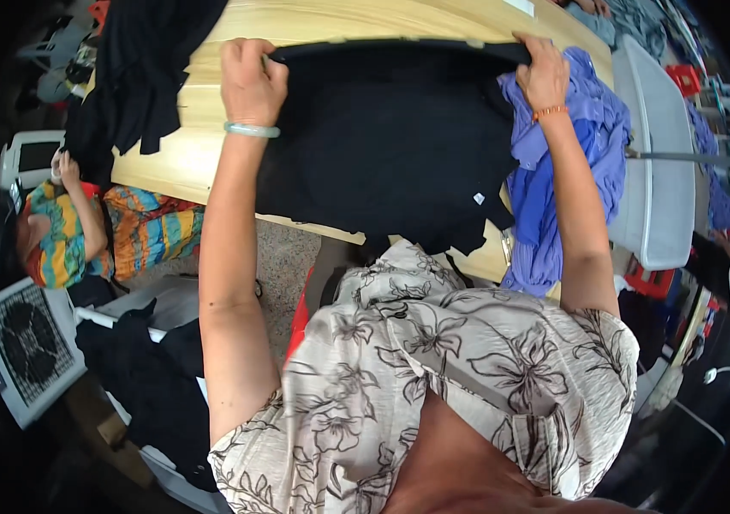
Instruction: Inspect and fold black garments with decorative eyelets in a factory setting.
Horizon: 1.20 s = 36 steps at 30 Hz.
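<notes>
A black garment lies spread over the wooden table, its near edge hanging a little past the table's front. My left hand is closed on its far left corner, and a pale bangle circles that wrist. At the far right corner my right hand grips the same cloth, with an orange bracelet on the wrist. Between my hands the far edge is stretched nearly straight. A small white tag shows near the garment's lower right. The fingertips are partly hidden by the fabric.
Crumpled purple clothing lies right of the garment, beside a grey plastic bin. More black cloth drapes off the table's left end. A person in a colourful patterned outfit sits at left, near a box fan.
</notes>
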Each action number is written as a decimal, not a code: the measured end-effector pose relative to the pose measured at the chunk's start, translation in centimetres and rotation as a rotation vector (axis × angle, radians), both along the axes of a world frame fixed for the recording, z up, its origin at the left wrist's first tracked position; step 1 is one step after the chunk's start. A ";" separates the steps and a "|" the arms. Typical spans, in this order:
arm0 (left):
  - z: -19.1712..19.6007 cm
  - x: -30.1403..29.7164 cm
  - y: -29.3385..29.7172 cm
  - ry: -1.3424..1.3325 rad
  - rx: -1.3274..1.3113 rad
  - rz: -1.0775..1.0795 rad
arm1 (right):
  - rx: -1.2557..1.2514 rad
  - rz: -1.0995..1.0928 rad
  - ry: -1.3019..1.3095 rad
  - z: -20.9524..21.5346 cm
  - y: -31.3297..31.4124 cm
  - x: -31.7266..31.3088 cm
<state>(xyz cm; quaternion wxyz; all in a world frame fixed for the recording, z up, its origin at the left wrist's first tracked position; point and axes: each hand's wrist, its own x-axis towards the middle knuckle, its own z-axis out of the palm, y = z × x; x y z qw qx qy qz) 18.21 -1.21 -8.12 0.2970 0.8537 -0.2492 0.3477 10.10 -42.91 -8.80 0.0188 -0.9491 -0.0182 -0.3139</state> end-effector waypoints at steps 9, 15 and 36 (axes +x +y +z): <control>-10.5 -5.9 5.1 0.431 0.133 -0.183 | 0.056 -0.137 0.621 -8.4 2.4 -5.7; -12.3 -11.4 9.9 0.791 -0.108 -0.029 | 0.320 0.143 0.312 -4.7 10.2 -7.7; -3.2 -9.2 11.9 1.166 -0.858 -0.581 | 0.357 0.370 0.666 0.8 20.7 -7.5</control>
